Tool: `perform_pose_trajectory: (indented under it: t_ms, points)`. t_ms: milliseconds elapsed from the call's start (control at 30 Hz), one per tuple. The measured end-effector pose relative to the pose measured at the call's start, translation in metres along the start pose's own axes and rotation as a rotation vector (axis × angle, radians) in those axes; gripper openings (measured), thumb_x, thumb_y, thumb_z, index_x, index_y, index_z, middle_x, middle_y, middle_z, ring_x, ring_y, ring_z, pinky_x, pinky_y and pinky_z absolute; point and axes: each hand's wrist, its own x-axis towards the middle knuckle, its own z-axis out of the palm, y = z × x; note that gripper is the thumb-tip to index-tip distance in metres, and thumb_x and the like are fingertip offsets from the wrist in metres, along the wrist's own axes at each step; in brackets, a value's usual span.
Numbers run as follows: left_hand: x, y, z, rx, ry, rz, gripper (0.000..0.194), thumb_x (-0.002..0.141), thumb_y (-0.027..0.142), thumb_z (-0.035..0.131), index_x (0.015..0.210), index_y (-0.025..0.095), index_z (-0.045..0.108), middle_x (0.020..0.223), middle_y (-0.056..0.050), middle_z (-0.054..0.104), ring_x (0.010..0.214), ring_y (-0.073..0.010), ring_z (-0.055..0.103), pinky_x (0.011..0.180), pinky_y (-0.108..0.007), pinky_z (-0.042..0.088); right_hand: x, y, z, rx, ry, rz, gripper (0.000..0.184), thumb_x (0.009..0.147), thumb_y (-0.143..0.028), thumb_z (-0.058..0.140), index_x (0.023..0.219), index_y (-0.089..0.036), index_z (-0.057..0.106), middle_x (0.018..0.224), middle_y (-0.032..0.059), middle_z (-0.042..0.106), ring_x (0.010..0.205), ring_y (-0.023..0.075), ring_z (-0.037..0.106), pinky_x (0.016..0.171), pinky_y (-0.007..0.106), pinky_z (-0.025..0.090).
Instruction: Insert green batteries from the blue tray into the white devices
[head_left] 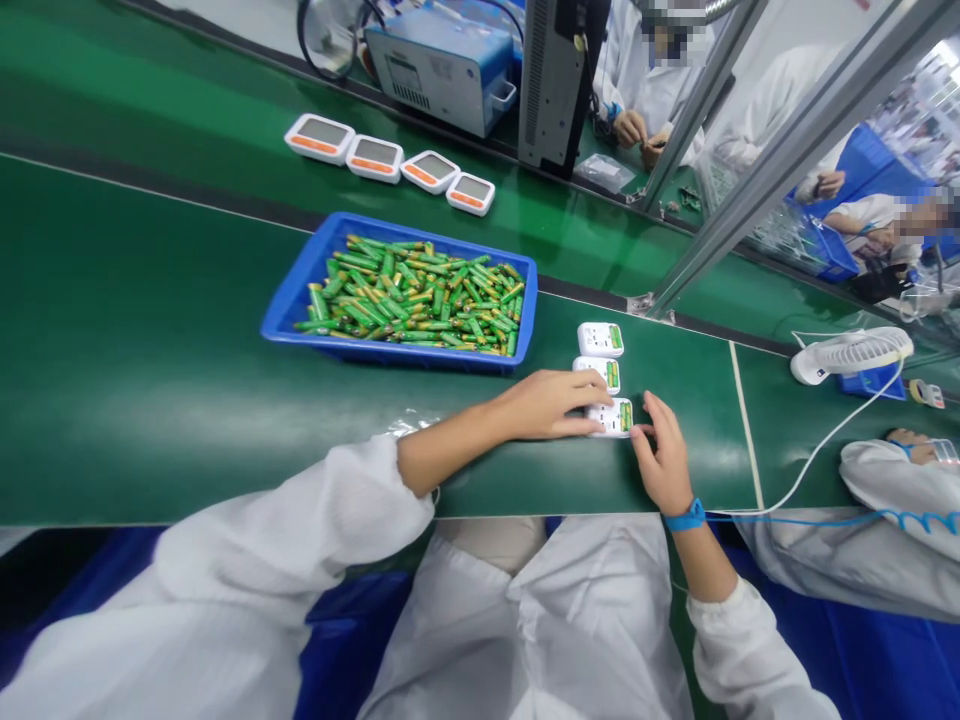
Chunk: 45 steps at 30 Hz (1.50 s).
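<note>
Three small white devices lie face down in a column on the green belt, each showing green batteries in its open back. My left hand (551, 403) rests flat over the nearest device (613, 417), fingers stretched along its left side. My right hand (664, 458) touches the same device's right edge with spread fingertips; a blue strap circles that wrist. The middle device (600, 373) and the far device (601, 339) sit just beyond. A blue tray (300, 285) full of green batteries (416, 297) stands to the left.
Several white devices (390, 163) lie face up on the far belt. A blue-grey machine (442, 65) and a monitor back (553, 80) stand behind. A white fan (851, 354) sits right. A co-worker's sleeve (892, 485) rests at right; other people work beyond the metal posts.
</note>
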Motion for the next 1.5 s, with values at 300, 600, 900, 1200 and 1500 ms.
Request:
perform_pose_trajectory:
  t_ms: [300,600,900,1200,1500]
  points:
    - [0.011,-0.009,0.010,0.177,0.110,-0.406,0.045,0.109,0.042,0.069,0.144,0.015,0.063,0.137,-0.016,0.064,0.127,-0.0344,0.063,0.115,-0.053,0.054,0.010,-0.004,0.028,-0.173,0.058,-0.029,0.056,0.099,-0.056,0.082,0.140,-0.019,0.069,0.155,0.0238,0.066,0.143,0.0410,0.060,0.121,0.064,0.048]
    - [-0.004,-0.002,0.020,0.092,0.176,-0.465,0.043,0.107,0.038,0.071,0.144,0.020,0.060,0.142,-0.014,0.068,0.133,-0.0337,0.060,0.120,-0.055,0.051,0.004,0.000,0.026,0.049,0.054,0.014,0.054,0.091,-0.042,0.092,0.133,-0.022,0.064,0.128,0.0138,0.077,0.122,0.0340,0.068,0.105,0.049,0.059]
    - [-0.038,0.055,0.026,0.245,0.158,-0.430,0.039,0.114,0.021,0.050,0.149,0.027,0.065,0.137,-0.013,0.064,0.131,-0.0283,0.066,0.118,-0.050,0.056,0.000,0.044,-0.015,0.053,0.122,-0.123,0.057,0.099,-0.031,0.078,0.154,-0.025,0.065,0.143,0.0174,0.064,0.135,0.0398,0.065,0.117,0.059,0.055]
    - [-0.014,0.078,0.048,0.288,-0.051,-0.237,0.030,0.111,0.023,0.059,0.140,0.027,0.065,0.154,-0.015,0.066,0.145,-0.0340,0.063,0.123,-0.062,0.055,-0.007,0.118,-0.101,-0.020,0.384,-0.099,0.048,0.103,-0.016,0.051,0.144,-0.026,0.074,0.140,0.0138,0.071,0.134,0.0344,0.065,0.122,0.060,0.053]
    - [0.117,0.056,0.103,0.124,-0.300,-0.010,0.040,0.113,0.025,0.054,0.152,0.022,0.059,0.166,-0.018,0.059,0.166,-0.0319,0.045,0.139,-0.067,0.032,-0.016,0.113,-0.100,0.108,0.383,0.012,0.040,0.102,-0.015,0.051,0.124,-0.028,0.082,0.129,0.0093,0.082,0.127,0.0316,0.071,0.115,0.054,0.054]
